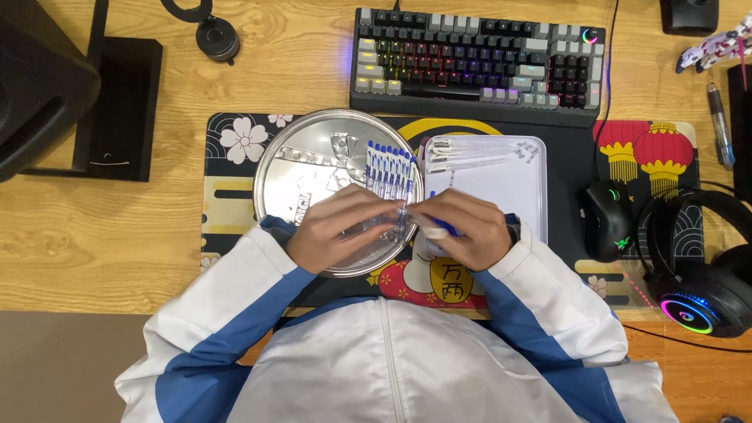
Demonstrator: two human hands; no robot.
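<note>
Nearest the camera, item one: white jacket with blue panels, both sleeves reaching forward over the desk mat point(235, 157). Item two: left hand point(337, 227), fingers curled and pressed onto a clear pen barrel point(384, 227) held over the near rim of the round metal tray point(282, 168). Item three: right hand point(462, 227), fingers closed on the other end of that pen, a blue cap point(442, 229) showing at the fingertips; I judge the two hands to be joining cap and barrel, though my view of the joint is blocked by knuckles and I cannot be sure. Item four, inside the round tray: a row of finished blue-capped pens point(390, 168) laid side by side at the right edge, plus loose clear parts point(313, 160) scattered to the left. Item five, just right of it: a white rectangular tray point(517, 188) with a few clear barrels point(470, 153) remaining along its far edge. By my count, roughly ten pens done, a handful of barrels left. Item six, farther out: backlit keyboard point(478, 63); black mouse point(603, 219) and headset point(697, 266) at right; black speaker point(39, 86) at far left.
</note>
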